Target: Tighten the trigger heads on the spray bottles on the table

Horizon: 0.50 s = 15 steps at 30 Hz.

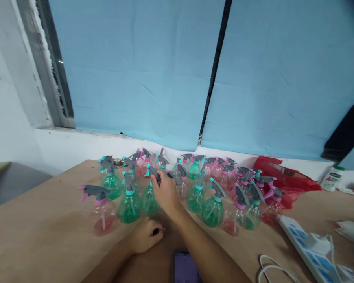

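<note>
My right hand point(166, 192) is closed around the grey and turquoise spray head of a green spray bottle point(150, 201) standing on the table. My fingers partly hide that head. Nearer me, my left hand point(146, 236) rests on the table in a loose fist, with nothing visible in it. Beside the held bottle, to its left, is another green spray bottle point(130, 208). Farther left stands a clear spray bottle point(105, 218) with pink liquid and a pink collar. Right of my forearm are a green spray bottle point(212, 212) and a pink-collared spray bottle point(231, 224).
Several more pink and green spray bottles point(194, 169) crowd the back of the brown table point(47, 224). A red plastic bag point(295, 182), a white bottle point(332, 179) and a power strip point(309, 251) with cables lie right. A phone point(185, 268) is at the front edge.
</note>
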Each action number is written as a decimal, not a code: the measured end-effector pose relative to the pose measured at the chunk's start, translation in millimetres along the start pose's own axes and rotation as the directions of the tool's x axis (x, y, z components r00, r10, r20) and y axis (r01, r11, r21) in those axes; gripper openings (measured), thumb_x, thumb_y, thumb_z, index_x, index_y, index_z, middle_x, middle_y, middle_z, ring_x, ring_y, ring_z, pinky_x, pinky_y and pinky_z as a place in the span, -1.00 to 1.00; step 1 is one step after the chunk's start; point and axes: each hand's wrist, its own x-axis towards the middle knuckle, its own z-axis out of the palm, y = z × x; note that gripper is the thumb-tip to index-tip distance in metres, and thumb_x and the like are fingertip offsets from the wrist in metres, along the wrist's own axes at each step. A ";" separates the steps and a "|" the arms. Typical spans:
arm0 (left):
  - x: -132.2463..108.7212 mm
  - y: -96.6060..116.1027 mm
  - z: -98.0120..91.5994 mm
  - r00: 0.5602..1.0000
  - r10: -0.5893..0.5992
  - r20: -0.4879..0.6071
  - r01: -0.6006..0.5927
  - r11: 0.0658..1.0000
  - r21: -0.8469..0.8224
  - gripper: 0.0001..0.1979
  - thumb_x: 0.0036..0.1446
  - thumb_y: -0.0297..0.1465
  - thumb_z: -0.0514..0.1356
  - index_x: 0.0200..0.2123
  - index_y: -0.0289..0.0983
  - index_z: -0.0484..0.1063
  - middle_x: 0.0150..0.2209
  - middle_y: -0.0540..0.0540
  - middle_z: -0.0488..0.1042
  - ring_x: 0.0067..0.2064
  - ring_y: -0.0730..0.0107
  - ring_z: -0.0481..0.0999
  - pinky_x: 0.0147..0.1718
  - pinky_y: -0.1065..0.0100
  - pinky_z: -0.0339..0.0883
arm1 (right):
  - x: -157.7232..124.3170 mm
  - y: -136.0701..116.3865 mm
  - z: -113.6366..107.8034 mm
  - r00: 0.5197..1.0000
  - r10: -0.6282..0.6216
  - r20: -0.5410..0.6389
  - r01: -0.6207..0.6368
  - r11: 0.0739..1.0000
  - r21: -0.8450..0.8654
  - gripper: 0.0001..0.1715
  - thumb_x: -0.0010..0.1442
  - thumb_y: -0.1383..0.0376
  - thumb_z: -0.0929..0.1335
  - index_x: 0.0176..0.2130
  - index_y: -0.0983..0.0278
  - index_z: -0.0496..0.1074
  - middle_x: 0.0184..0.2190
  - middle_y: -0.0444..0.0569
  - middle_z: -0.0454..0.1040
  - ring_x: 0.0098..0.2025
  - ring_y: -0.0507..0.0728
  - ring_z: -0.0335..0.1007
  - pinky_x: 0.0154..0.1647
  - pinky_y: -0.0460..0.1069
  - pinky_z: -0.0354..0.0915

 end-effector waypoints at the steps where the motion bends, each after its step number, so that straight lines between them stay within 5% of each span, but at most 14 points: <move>1: 0.4 -1.2 0.8 1.000 0.006 -0.003 -0.006 1.000 -0.010 -0.67 0.18 -0.39 0.03 -0.64 -0.25 0.10 -0.65 0.08 0.12 -0.56 0.48 0.12 -0.51 0.36 -0.12 | -1.8 1.1 4.7 1.000 0.002 0.017 -0.002 1.000 -0.029 -0.70 0.34 0.17 0.30 -0.02 0.22 0.48 -0.31 0.02 0.58 -0.29 0.20 0.48 -0.27 -0.02 0.22; 7: 1.6 -7.6 4.6 0.999 0.032 -0.009 -0.033 0.999 -0.040 -0.73 0.12 -0.45 0.06 -0.62 -0.26 0.17 -0.60 0.05 0.29 -0.54 0.49 0.22 -0.47 0.39 0.00 | -4.9 8.5 20.1 0.994 0.039 0.097 -0.031 0.995 -0.090 -0.72 0.32 0.20 0.31 -0.02 0.22 0.47 -0.30 0.07 0.60 -0.26 0.24 0.53 -0.24 0.00 0.24; 15: 3.4 -11.1 6.2 1.000 0.004 0.000 -0.004 1.000 -0.021 -0.65 0.22 -0.36 0.04 -0.62 -0.26 0.18 -0.61 0.04 0.23 -0.52 0.47 0.19 -0.47 0.38 -0.04 | -9.5 1.4 4.8 0.992 0.076 0.105 -0.066 0.993 -0.096 -0.66 0.25 0.21 0.35 0.01 0.22 0.45 -0.28 0.04 0.62 -0.25 0.25 0.55 -0.26 0.01 0.29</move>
